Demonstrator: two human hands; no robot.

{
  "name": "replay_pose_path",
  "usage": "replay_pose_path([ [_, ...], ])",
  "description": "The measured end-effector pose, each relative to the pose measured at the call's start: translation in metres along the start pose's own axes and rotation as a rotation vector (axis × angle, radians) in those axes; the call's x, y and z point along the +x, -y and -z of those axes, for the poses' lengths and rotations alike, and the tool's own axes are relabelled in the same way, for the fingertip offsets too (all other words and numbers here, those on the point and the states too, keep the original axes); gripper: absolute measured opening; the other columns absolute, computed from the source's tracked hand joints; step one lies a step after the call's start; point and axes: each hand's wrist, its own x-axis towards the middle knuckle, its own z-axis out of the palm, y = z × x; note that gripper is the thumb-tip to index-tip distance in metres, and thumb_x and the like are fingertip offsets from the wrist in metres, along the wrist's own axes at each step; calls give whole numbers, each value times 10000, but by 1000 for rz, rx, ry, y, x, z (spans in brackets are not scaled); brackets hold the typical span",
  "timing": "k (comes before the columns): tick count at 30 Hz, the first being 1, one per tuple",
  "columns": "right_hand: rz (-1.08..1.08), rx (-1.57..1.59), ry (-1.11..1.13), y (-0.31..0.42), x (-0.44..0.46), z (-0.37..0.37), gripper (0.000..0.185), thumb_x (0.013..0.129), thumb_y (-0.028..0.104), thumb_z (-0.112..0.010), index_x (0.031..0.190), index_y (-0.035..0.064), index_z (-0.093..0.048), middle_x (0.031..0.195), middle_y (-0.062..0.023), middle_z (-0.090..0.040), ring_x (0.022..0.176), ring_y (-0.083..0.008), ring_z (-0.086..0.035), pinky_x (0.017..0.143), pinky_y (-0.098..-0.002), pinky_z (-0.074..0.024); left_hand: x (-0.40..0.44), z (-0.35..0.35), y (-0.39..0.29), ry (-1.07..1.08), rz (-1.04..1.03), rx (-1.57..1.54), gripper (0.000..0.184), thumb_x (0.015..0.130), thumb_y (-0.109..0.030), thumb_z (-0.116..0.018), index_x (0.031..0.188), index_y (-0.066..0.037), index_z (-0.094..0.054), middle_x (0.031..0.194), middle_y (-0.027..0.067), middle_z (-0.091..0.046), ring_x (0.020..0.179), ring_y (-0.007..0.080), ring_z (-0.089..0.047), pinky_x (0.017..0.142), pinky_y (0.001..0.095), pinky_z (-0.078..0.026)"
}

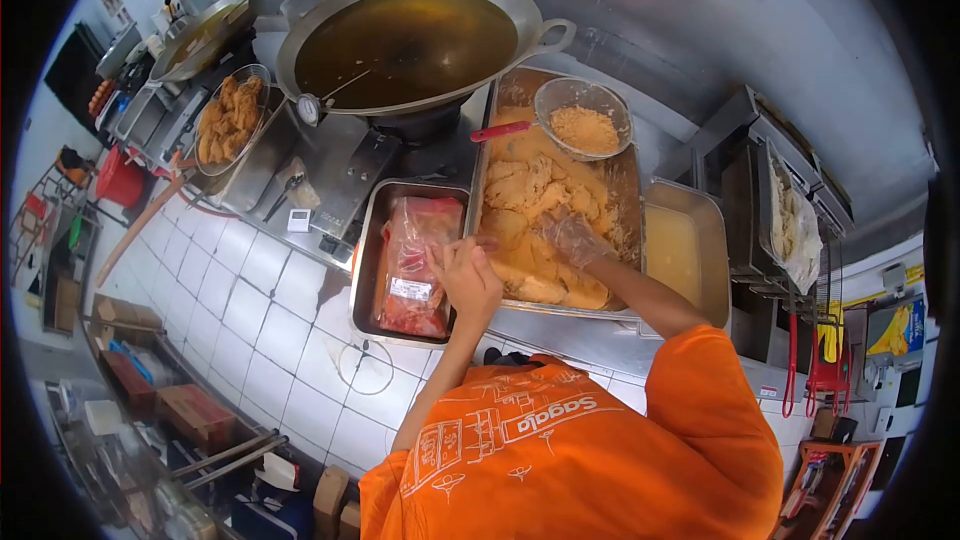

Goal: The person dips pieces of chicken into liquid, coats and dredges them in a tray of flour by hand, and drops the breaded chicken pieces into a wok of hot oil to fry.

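My right hand, in a clear plastic glove, reaches into a large metal tray of orange-tan breading flour. Lumpy coated pieces lie there against its fingers; the fingertips are buried, so their grip is hidden. My left hand is bare, with its fingers apart, above the edge between this tray and a smaller metal pan. In that pan lies a plastic-wrapped pack of red raw meat with a white label; my left fingers are at its right edge. A red-handled strainer holding crumbs rests at the flour tray's back.
A big wok of oil with a dial thermometer stands behind. Fried chicken sits in a wire basket at the left. To the right are a pan of pale liquid and a rack. White floor tiles lie below.
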Motion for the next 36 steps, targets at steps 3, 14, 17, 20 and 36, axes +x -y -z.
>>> replay_pose_path([
  [3, -54, 416, 57, -24, 3, 25, 619, 872, 215, -637, 1460, 116, -475, 1342, -203, -608, 1105, -351, -645, 921, -511, -527, -1, 0, 2, -2, -10, 12, 388, 1028, -265, -367, 980, -86, -707, 967, 120, -671, 1105, 301, -573, 1201, 604, -139],
  [14, -483, 1606, 249, -91, 12, -14, 400, 865, 209, -642, 1229, 42, -639, 961, -153, -701, 780, -286, -676, 671, -413, -547, 2, 3, -6, -8, 11, -3, 389, 1026, -272, -373, 945, -101, -713, 957, 117, -671, 1083, 308, -574, 1195, 615, -147],
  [17, -418, 997, 329, -85, 44, -41, 379, 878, 244, -638, 1203, 50, -655, 924, -144, -695, 751, -273, -670, 644, -415, -534, 0, -1, 1, -1, 2, 29, 390, 1022, -274, -373, 944, -100, -714, 958, 105, -674, 1081, 306, -574, 1194, 617, -148],
  [20, -360, 444, 404, -75, 72, -77, 364, 892, 280, -634, 1178, 58, -671, 886, -136, -690, 721, -259, -664, 617, -417, -521, -1, -2, 3, -6, 13, 45, 393, 1017, -274, -369, 946, -92, -710, 958, 107, -672, 1079, 310, -574, 1193, 620, -150],
  [36, -449, 869, 445, -121, -3, -4, 503, 947, 362, -607, 1280, -16, -607, 1219, -218, -661, 990, -294, -681, 807, -469, -536, 1, 1, -2, 8, 9, 14, 379, 1011, -268, -373, 945, -88, -699, 954, 106, -672, 1075, 307, -574, 1190, 622, -154],
])
